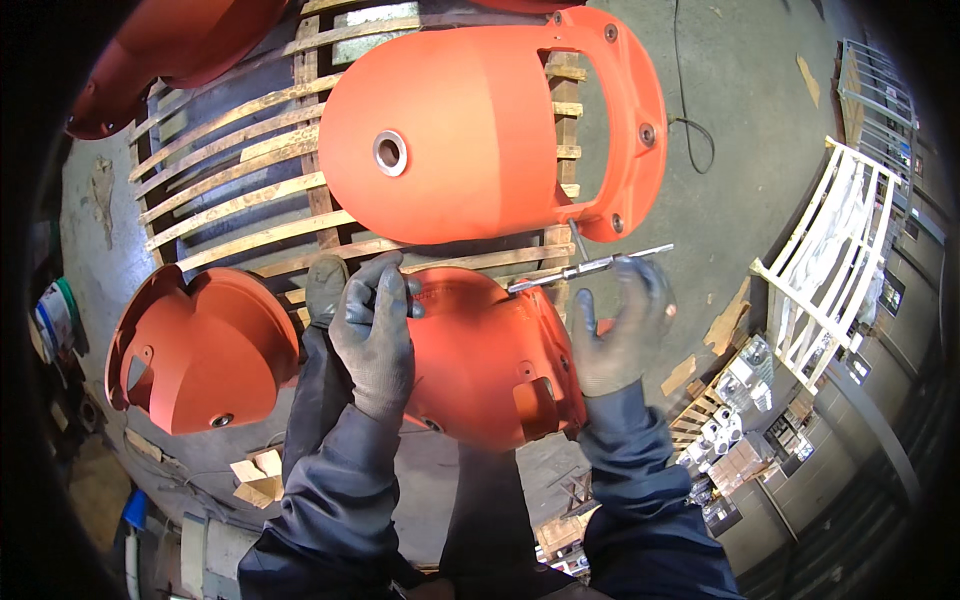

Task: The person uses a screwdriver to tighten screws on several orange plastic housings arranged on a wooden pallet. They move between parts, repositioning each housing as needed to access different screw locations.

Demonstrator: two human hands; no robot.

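A red-orange painted casting (470, 350) with curved walls and openings sits in front of me, between my forearms. Over its far right edge lies a long silver bar tool (600, 264) that looks like a tap wrench. My right hand (622, 335), in a grey glove with dark fingertips, is beside this bar with thumb and fingers spread; its fingertips come close to the handle, and contact is unclear. At the casting's far left side, my gloved left hand (375, 335) is raised with its fingers curled together. Whatever may be between those fingertips is too small to make out.
A large orange housing (450, 130) with a bored hole and bolted flange rests on a wooden pallet (240, 190) ahead. Another red casting (215, 350) stands at left. Cardboard scraps (260, 478) lie on the floor; a white rack (835, 255) stands right.
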